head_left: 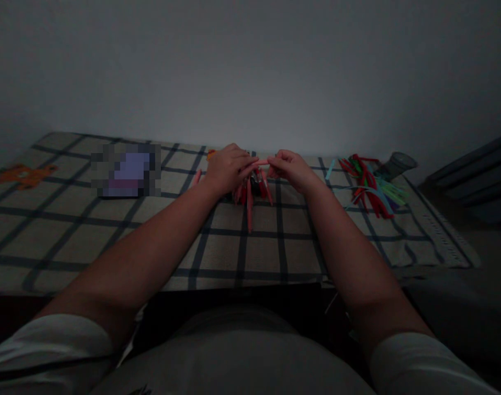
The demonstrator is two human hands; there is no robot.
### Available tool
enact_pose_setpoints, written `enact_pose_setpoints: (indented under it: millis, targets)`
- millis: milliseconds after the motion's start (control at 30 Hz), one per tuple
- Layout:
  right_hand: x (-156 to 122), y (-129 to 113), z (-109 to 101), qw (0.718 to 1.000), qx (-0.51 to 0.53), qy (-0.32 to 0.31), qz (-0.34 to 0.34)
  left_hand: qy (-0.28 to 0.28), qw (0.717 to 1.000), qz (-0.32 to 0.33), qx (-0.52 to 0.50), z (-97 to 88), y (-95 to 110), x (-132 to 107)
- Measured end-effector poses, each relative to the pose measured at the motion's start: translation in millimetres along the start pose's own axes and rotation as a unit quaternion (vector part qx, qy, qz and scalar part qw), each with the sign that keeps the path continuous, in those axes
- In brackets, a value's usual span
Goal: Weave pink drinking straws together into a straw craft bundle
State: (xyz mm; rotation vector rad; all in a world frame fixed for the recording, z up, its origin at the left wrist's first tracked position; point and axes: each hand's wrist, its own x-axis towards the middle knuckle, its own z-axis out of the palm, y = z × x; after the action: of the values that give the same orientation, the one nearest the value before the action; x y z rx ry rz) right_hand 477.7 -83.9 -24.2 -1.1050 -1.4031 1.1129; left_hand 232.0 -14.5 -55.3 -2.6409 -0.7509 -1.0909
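Both my hands meet over the far middle of a checked cloth (258, 252). My left hand (228, 169) and my right hand (291, 167) each pinch one end of a thin pink strip (263, 162) stretched between them. Under the hands hangs and lies a bunch of red and pink strips (250, 197), one long piece trailing toward me. The light is dim, so fine detail is hard to make out.
A loose pile of red, green and blue strips (371, 189) lies to the right, beside a grey cup-like container (396, 163). An orange cartoon figure (23, 174) is on the cloth at far left. A blurred-out purple object (127, 170) sits left of centre. A plain wall stands behind.
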Motion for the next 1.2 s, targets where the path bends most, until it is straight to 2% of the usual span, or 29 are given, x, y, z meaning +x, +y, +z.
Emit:
enact_pose_setpoints:
  millis: [167, 400, 533, 733, 933, 1200]
  targets:
    - [-0.8, 0.0, 8.8, 0.998, -0.041, -0.008, 0.037, 0.001, 1.000, 0.015, 0.007, -1.1, 2.1, -0.4]
    - [-3.2, -9.9, 12.1, 0.996, -0.082, 0.026, 0.033, 0.007, 1.000, -0.007, 0.004, -2.8, 6.0, 0.1]
    - [1.7, -6.6, 6.8, 0.997, -0.057, 0.046, 0.014, 0.008, 0.999, -0.041, 0.010, -2.8, 6.3, -0.2]
    - [5.6, -0.5, 1.5, 0.998, -0.003, 0.061, -0.002, -0.024, 0.997, -0.065, 0.020, -8.0, 9.4, 0.5]
    - [6.4, 1.1, -1.2, 0.999, -0.001, 0.048, -0.010, -0.038, 0.996, -0.080, 0.020, -10.5, 11.2, 0.6]
    - [5.0, -0.2, 0.9, 0.998, -0.038, 0.048, -0.011, -0.026, 0.997, -0.070, 0.007, -7.9, 9.3, 0.8]
